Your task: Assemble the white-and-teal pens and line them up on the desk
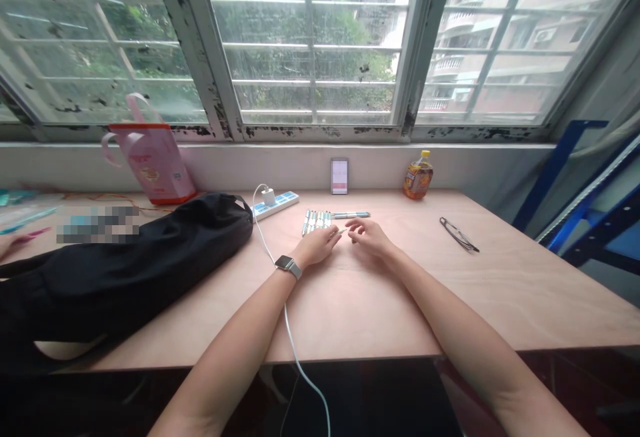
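Note:
My left hand (319, 245), with a watch (285, 263) on its wrist, is closed in a pinch on a small slim pale yellowish piece (341, 231). The piece points toward my right hand (371, 237), whose fingers are curled near its tip. Whatever the right fingers hold is too small to make out. Just beyond my left hand lies a row of several slim white, blue and brownish pieces (315, 218), partly covered by the hand. Slim blue and silver pens (351, 214) lie on the table behind my right fingers.
A phone (339, 176) leans against the wall. A bottle (419, 176) and glasses (459, 234) are to the right. Left are a power strip (277, 205) with a white cable (291, 330), a black bag (165, 264) and a pink bag (157, 164). Another person's hand (15, 242) shows far left.

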